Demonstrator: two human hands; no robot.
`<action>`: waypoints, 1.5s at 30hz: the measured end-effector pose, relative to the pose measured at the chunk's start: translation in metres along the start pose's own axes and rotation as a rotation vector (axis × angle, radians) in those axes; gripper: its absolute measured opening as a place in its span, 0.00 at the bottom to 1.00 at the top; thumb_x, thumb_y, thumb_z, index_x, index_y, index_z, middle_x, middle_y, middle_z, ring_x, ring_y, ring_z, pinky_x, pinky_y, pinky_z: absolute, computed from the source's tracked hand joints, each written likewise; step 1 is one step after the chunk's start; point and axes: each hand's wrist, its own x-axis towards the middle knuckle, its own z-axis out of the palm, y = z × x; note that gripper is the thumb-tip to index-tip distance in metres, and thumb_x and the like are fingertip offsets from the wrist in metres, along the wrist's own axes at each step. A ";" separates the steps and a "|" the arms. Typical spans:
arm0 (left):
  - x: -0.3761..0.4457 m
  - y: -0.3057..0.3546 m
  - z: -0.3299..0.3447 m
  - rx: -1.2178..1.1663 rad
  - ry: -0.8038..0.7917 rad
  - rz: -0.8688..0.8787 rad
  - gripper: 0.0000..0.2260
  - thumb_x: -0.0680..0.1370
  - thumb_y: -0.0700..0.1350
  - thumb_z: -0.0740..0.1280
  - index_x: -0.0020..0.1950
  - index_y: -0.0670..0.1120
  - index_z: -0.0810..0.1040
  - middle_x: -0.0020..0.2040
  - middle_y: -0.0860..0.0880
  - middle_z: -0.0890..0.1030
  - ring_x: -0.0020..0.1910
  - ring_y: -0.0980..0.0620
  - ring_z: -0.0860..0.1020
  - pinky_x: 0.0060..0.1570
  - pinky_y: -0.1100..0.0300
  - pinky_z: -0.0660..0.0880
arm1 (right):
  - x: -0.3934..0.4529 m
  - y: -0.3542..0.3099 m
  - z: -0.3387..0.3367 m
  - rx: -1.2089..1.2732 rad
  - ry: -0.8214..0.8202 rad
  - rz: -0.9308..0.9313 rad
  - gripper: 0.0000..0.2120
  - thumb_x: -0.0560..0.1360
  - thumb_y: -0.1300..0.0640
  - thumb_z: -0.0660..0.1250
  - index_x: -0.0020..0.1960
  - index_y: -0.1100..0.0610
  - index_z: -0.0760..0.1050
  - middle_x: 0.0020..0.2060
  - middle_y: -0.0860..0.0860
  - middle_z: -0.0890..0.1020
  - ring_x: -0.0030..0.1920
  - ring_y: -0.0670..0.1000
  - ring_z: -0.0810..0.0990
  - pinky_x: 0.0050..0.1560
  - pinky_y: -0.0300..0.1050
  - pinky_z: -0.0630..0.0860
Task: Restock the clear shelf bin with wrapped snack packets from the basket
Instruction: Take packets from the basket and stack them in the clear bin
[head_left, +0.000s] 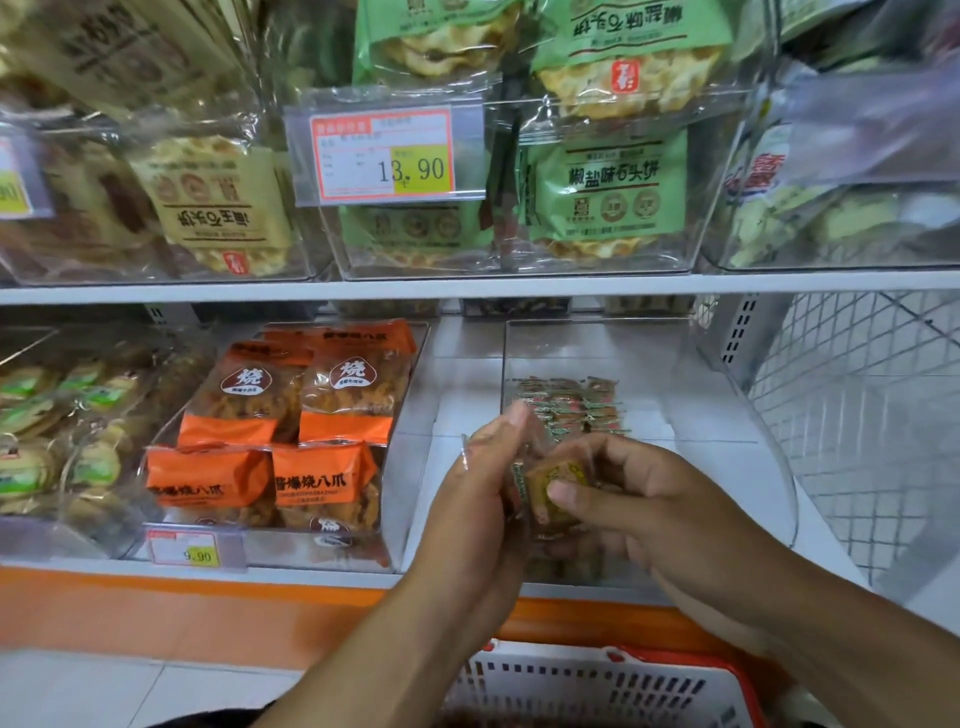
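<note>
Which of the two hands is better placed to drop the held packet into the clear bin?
Probably the right hand: it pinches the packet and sits over the clear bin; the left hand is outside it.

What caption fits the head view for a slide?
Both hands, left hand and right hand, hold wrapped snack packets at the clear shelf bin, above the basket.

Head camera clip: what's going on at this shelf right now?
A person is restocking a store shelf. Both hands, left hand and right hand, hold a wrapped snack packet in front of the clear bin on the lower shelf. A few packets already lie at the bin's back. The basket sits below.
</note>
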 end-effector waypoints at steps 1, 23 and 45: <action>0.000 -0.001 0.000 -0.046 0.033 -0.017 0.23 0.76 0.63 0.65 0.58 0.45 0.79 0.54 0.36 0.83 0.52 0.36 0.81 0.49 0.49 0.79 | 0.000 0.001 0.000 -0.028 0.038 0.012 0.18 0.67 0.54 0.80 0.55 0.49 0.82 0.51 0.54 0.86 0.52 0.57 0.87 0.50 0.54 0.84; -0.005 0.020 -0.010 -0.136 -0.008 -0.093 0.10 0.69 0.48 0.80 0.47 0.46 0.87 0.50 0.41 0.85 0.44 0.49 0.84 0.36 0.62 0.81 | -0.009 -0.009 -0.005 -1.092 0.367 -0.830 0.20 0.70 0.61 0.76 0.61 0.51 0.83 0.58 0.43 0.80 0.59 0.42 0.77 0.63 0.28 0.71; -0.002 0.029 -0.022 -0.059 0.039 0.115 0.11 0.66 0.37 0.77 0.44 0.51 0.86 0.48 0.43 0.86 0.44 0.46 0.86 0.40 0.56 0.82 | 0.003 -0.016 -0.010 0.093 0.155 -0.141 0.30 0.56 0.55 0.81 0.57 0.58 0.81 0.46 0.57 0.87 0.46 0.56 0.87 0.40 0.40 0.82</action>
